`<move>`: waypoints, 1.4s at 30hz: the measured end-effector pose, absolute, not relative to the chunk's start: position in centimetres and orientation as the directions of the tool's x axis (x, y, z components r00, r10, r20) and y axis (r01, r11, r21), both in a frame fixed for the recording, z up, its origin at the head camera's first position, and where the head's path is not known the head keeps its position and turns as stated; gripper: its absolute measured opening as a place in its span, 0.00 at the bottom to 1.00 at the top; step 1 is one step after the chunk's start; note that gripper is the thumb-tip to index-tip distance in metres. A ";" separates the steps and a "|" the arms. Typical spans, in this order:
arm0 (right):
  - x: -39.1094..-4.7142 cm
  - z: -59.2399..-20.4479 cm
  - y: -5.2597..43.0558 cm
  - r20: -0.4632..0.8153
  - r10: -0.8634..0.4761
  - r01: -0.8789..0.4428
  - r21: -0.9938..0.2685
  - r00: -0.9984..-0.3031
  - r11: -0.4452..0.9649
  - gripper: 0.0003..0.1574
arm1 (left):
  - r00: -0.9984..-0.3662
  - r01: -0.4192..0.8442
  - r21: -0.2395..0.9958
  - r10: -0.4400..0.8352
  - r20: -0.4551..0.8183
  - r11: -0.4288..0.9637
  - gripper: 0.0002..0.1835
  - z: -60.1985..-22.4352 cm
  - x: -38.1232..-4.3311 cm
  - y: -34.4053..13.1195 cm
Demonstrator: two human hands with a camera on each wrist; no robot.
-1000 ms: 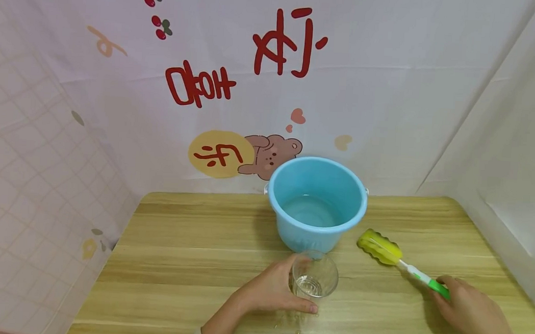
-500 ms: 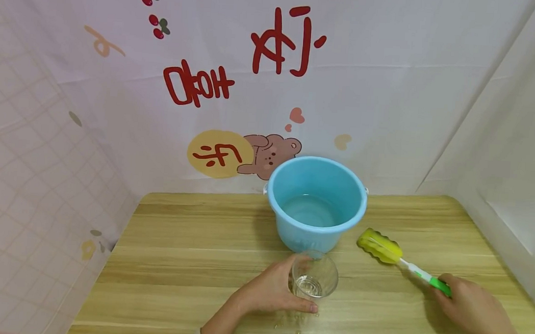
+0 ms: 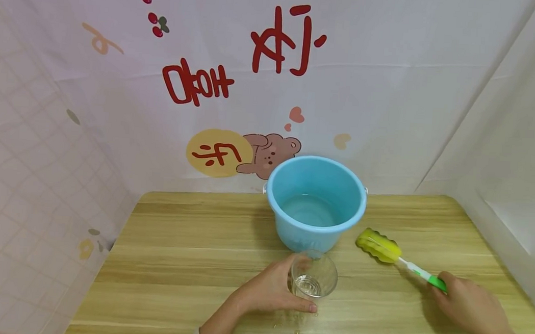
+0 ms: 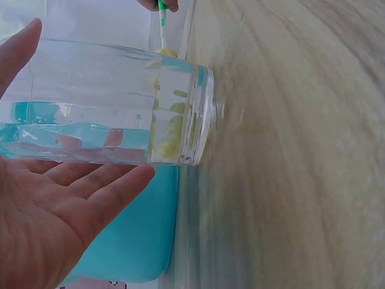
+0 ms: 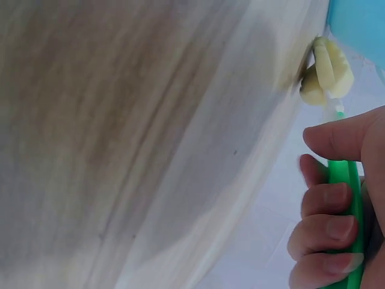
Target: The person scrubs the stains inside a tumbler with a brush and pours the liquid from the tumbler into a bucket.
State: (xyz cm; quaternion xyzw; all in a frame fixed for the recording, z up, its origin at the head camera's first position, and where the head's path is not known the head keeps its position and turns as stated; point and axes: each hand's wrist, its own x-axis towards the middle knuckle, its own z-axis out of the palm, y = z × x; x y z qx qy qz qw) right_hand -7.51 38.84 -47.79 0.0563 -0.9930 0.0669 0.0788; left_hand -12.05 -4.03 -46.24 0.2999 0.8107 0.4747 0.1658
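A clear drinking glass (image 3: 313,274) stands upright on the wooden table, just in front of a light-blue bucket (image 3: 314,236). My left hand (image 3: 271,287) is around its left side, thumb at the near side and fingers behind. In the left wrist view those fingers (image 4: 111,186) are nearly straight along the glass (image 4: 108,102), and the thumb is spread away. A sponge bottle brush lies at the right, its yellow sponge head (image 3: 379,245) near the tabletop. My right hand (image 3: 470,304) grips its green handle (image 5: 344,205), with curled fingers in the right wrist view.
Shallow clear water (image 3: 313,210) shows inside the bucket. Several drops (image 3: 297,332) lie on the table (image 3: 188,264) in front of the glass. White printed cloth (image 3: 391,103) screens the back and sides.
Hands, glass, brush and bucket keep their places; only the head view drifts very slightly.
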 end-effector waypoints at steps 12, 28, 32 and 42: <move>-7.3 -47.7 39.2 0.194 -0.093 -0.116 -0.111 -0.977 0.987 0.12 | -0.762 0.316 0.879 0.648 0.011 0.357 0.50 -46.2 -12.0 -4.1; -6.9 -46.6 39.8 0.229 -0.038 -0.077 -0.165 -0.973 0.983 0.15 | -0.763 0.312 0.881 0.647 0.010 0.355 0.48 -46.6 -12.1 -4.1; -6.9 -46.4 39.8 0.244 -0.038 -0.081 -0.168 -0.969 0.982 0.15 | -0.764 0.306 0.881 0.646 0.000 0.361 0.48 -46.6 -12.1 -4.1; -6.7 -45.5 39.7 0.300 -0.031 -0.085 -0.171 -0.953 0.982 0.09 | -0.758 0.313 0.887 0.652 0.017 0.340 0.47 -46.5 -12.1 -4.0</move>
